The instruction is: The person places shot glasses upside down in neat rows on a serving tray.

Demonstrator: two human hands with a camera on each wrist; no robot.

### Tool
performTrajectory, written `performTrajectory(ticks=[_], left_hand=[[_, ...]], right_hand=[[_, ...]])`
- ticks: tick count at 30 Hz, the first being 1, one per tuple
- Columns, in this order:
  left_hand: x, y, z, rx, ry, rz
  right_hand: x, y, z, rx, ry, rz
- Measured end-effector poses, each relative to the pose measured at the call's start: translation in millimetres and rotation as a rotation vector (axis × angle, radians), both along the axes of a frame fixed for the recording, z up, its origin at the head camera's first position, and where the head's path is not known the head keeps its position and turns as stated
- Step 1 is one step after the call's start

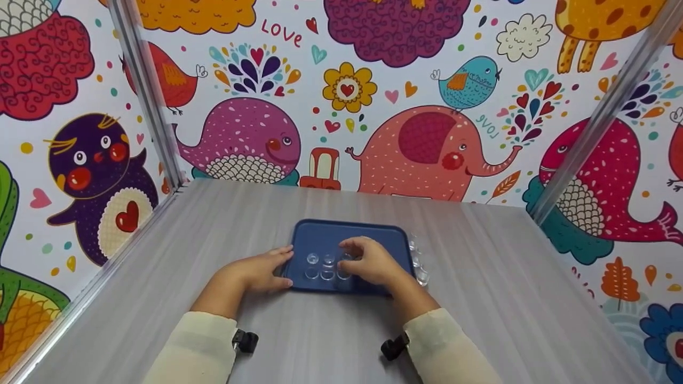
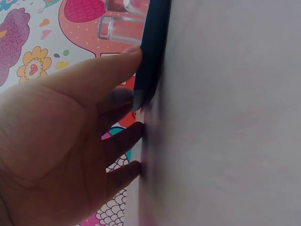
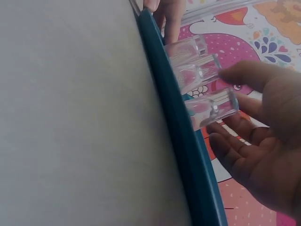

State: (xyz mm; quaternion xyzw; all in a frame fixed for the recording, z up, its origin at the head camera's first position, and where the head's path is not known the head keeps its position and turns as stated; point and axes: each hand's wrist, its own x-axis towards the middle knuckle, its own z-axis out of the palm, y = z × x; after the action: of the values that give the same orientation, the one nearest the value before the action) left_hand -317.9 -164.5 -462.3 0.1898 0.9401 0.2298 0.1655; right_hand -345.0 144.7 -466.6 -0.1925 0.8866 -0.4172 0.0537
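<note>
Small clear glasses [image 1: 312, 273] stand in two rows on a blue tray [image 1: 368, 230] in the head view. My left hand [image 1: 267, 271] rests at the tray's left edge, its thumb touching the rim [image 2: 153, 47] in the left wrist view. My right hand [image 1: 373, 261] is over the right end of the rows, thumb and fingers spread around a glass [image 1: 348, 258] in the back row. In the right wrist view, a nearer glass [image 3: 214, 109] partly covers the right hand [image 3: 263, 122], so contact with the back glass is hidden.
More clear glasses [image 1: 421, 276] stand in a line along the tray's right side, partly behind the right forearm. The wood-grain table [image 1: 480, 298] meets brightly printed walls [image 1: 416, 154] at the back and sides, with metal posts [image 1: 152, 96] at the corners.
</note>
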Motion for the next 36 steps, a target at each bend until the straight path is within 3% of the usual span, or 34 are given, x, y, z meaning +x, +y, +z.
performTrajectory(ticks=[6, 12, 28, 36], left_hand=[[0.9, 0.0, 1.2, 0.005, -0.003, 0.019], [-0.3, 0.0, 1.4, 0.009, -0.006, 0.028], [-2.5, 0.4, -3.3, -0.001, -0.01, 0.019], [-3.3, 0.8, -4.0, -0.002, -0.006, 0.008]], right_hand=[[12.5, 13.3, 15.2, -0.084, 0.017, -0.058], [19.3, 35.4, 20.8, -0.114, 0.075, -0.116], [42.1, 109.4, 24.0, -0.004, 0.072, -0.31], [40.8, 139.9, 28.8, 0.102, -0.022, -0.446]])
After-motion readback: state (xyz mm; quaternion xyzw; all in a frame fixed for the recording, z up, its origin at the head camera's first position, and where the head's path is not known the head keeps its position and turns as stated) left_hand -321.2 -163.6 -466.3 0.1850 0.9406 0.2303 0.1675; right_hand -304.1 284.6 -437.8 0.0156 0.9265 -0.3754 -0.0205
